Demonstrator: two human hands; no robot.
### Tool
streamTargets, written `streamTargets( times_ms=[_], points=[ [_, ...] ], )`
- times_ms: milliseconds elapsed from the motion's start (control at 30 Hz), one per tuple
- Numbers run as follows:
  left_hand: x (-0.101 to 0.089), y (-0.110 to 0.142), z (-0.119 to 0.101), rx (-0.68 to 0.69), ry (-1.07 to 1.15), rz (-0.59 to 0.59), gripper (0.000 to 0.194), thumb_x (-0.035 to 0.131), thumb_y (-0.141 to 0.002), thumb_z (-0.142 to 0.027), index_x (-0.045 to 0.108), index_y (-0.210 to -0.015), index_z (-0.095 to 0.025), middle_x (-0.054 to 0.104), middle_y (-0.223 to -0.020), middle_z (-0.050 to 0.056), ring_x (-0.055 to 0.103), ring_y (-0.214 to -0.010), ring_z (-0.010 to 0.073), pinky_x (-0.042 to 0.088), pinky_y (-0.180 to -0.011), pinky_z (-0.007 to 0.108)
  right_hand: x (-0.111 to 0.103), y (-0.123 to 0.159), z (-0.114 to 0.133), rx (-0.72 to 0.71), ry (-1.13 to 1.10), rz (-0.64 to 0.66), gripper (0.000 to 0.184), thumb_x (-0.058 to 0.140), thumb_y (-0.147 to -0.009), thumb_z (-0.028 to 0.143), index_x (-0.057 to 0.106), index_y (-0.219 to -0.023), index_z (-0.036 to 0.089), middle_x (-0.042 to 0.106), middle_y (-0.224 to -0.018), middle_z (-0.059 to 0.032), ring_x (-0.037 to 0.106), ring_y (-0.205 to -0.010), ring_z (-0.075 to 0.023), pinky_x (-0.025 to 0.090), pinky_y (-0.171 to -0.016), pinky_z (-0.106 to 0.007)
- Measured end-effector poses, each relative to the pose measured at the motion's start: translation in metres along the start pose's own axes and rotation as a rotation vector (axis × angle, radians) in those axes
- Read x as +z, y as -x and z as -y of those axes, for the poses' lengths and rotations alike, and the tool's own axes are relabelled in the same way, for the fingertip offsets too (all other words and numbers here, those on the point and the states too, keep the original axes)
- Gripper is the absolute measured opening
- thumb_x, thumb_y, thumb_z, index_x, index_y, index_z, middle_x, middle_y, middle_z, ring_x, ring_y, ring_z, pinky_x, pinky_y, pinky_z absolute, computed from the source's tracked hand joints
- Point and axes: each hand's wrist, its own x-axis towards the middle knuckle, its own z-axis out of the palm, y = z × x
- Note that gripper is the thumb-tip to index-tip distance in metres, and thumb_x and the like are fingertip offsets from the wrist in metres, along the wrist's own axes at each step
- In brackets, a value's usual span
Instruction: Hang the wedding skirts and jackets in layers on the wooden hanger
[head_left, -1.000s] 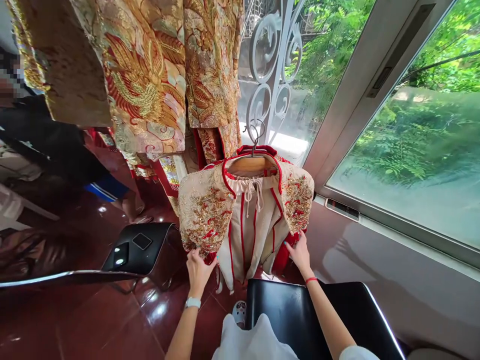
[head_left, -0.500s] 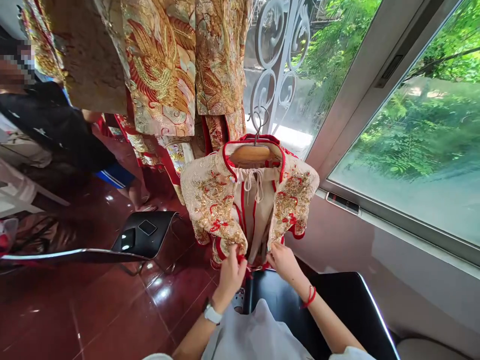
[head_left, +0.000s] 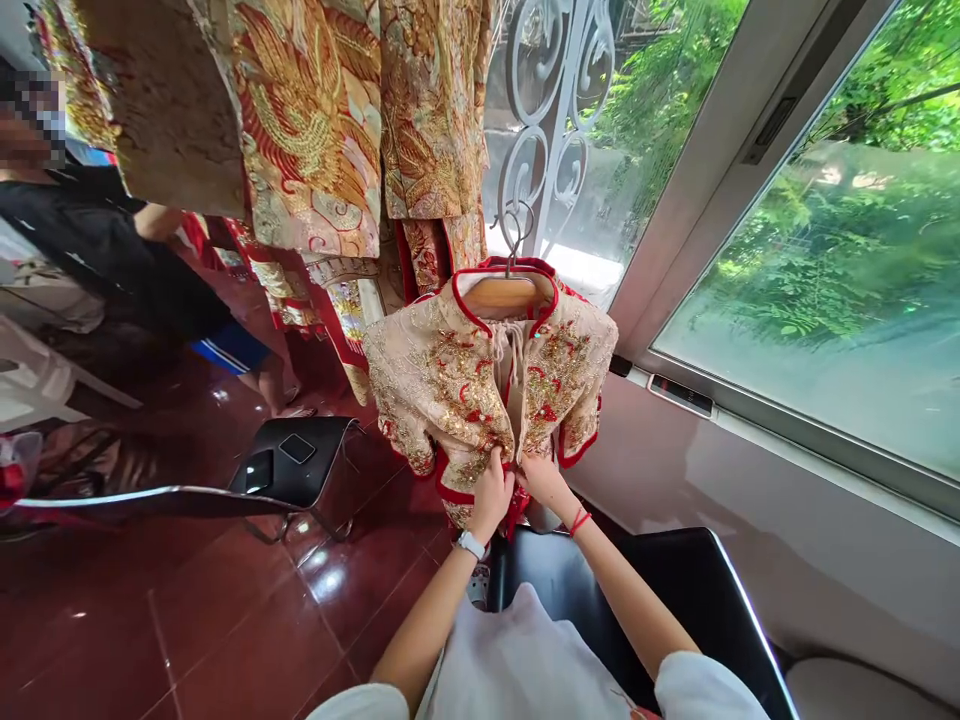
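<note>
In front of me an embroidered jacket (head_left: pixel 469 390), cream with gold beading and red trim, hangs from a wooden hanger (head_left: pixel 502 293) with a metal hook. My left hand (head_left: pixel 493 495) is closed on the lower front edge of one panel. On the facing panel's edge, my right hand (head_left: pixel 544 482) is closed as well. The two edges lie close together at the hem, while higher up a narrow gap shows a pale lining and tie strings. My fingertips are partly hidden by the cloth.
More embroidered garments (head_left: pixel 311 130) hang at upper left. A black chair (head_left: pixel 555 570) stands below the jacket. Another black chair (head_left: pixel 322 480) holds two phones. A person (head_left: pixel 97 250) in dark clothes is at far left. A phone-like device (head_left: pixel 679 394) lies on the windowsill at right.
Both hands have moved up and toward each other, drawing the two front panels together. The opening that showed the lining is now much narrower.
</note>
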Motion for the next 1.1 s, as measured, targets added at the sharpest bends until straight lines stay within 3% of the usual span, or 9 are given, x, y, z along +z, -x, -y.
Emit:
streamTargets(
  times_ms=[100, 300, 400, 600, 767, 867, 967, 1100],
  points=[
    [0.0, -0.002, 0.011, 0.012, 0.036, 0.005, 0.047, 0.045, -0.092, -0.018, 0.043, -0.138, -0.01, 0.072, -0.099, 0.019, 0.071, -0.088, 0.0305, 0.052, -0.076, 0.038, 0.007, 0.004, -0.005, 0.017, -0.125, -0.061, 0.017, 0.047, -0.09, 0.015, 0.059, -0.103, 0.015, 0.069, -0.096, -0.0113, 0.064, -0.085, -0.0212, 0.046, -0.08, -0.031],
    [0.004, 0.0, 0.036, -0.026, 0.266, -0.012, 0.04, 0.045, -0.087, -0.014, 0.047, -0.127, -0.015, 0.069, -0.094, 0.011, 0.068, -0.087, 0.0243, 0.053, -0.081, 0.039, 0.027, 0.004, -0.002, 0.093, -0.419, -0.303, 0.02, 0.034, -0.089, 0.018, 0.053, -0.09, 0.019, 0.062, -0.084, -0.006, 0.055, -0.078, -0.0199, 0.044, -0.077, -0.031],
    [0.001, -0.003, 0.045, -0.053, 0.326, -0.02, 0.036, 0.045, -0.086, -0.016, 0.05, -0.121, -0.017, 0.067, -0.091, 0.009, 0.067, -0.087, 0.0235, 0.053, -0.085, 0.04, 0.033, 0.0, 0.005, 0.093, -0.543, -0.343, 0.021, 0.029, -0.088, 0.018, 0.051, -0.088, 0.02, 0.062, -0.085, -0.0058, 0.054, -0.078, -0.0196, 0.044, -0.077, -0.031],
    [-0.006, -0.001, 0.048, -0.076, 0.408, -0.008, 0.037, 0.046, -0.085, -0.015, 0.051, -0.121, -0.018, 0.068, -0.098, 0.01, 0.067, -0.096, 0.0238, 0.052, -0.092, 0.043, 0.035, -0.007, 0.021, 0.115, -0.554, -0.308, 0.018, 0.03, -0.086, 0.02, 0.049, -0.085, 0.021, 0.059, -0.078, -0.0044, 0.051, -0.072, -0.0196, 0.043, -0.073, -0.032],
    [-0.003, 0.006, 0.039, -0.051, 0.502, -0.011, 0.034, 0.045, -0.085, -0.011, 0.052, -0.116, -0.02, 0.069, -0.104, 0.01, 0.067, -0.098, 0.0226, 0.052, -0.094, 0.043, 0.03, -0.01, 0.031, 0.112, -0.476, -0.249, 0.021, 0.034, -0.09, 0.018, 0.052, -0.099, 0.019, 0.063, -0.079, -0.0049, 0.055, -0.072, -0.0196, 0.04, -0.071, -0.029],
    [0.001, 0.008, 0.036, -0.057, 0.552, 0.002, 0.032, 0.048, -0.087, -0.015, 0.053, -0.119, -0.02, 0.07, -0.105, 0.01, 0.068, -0.099, 0.0236, 0.053, -0.093, 0.043, 0.022, -0.007, 0.033, 0.115, -0.347, -0.193, 0.021, 0.042, -0.098, 0.031, 0.051, -0.109, 0.017, 0.068, -0.086, -0.0082, 0.062, -0.079, -0.0216, 0.039, -0.07, -0.028],
    [0.004, 0.009, 0.033, -0.093, 0.541, 0.013, 0.029, 0.05, -0.087, -0.017, 0.056, -0.116, -0.018, 0.07, -0.108, 0.013, 0.068, -0.104, 0.0256, 0.052, -0.096, 0.044, 0.012, -0.005, 0.033, 0.114, -0.267, -0.158, 0.033, 0.048, -0.099, 0.045, 0.05, -0.114, 0.016, 0.071, -0.092, -0.0107, 0.066, -0.085, -0.0241, 0.038, -0.07, -0.028],
    [0.006, 0.008, 0.028, -0.067, 0.536, 0.017, 0.036, 0.049, -0.084, -0.013, 0.054, -0.119, -0.018, 0.067, -0.119, 0.014, 0.063, -0.115, 0.0256, 0.048, -0.103, 0.045, 0.002, -0.003, 0.034, 0.153, -0.188, -0.105, 0.026, 0.04, -0.103, 0.034, 0.051, -0.116, 0.015, 0.073, -0.095, -0.012, 0.069, -0.086, -0.0233, 0.037, -0.068, -0.027]
  ],
)
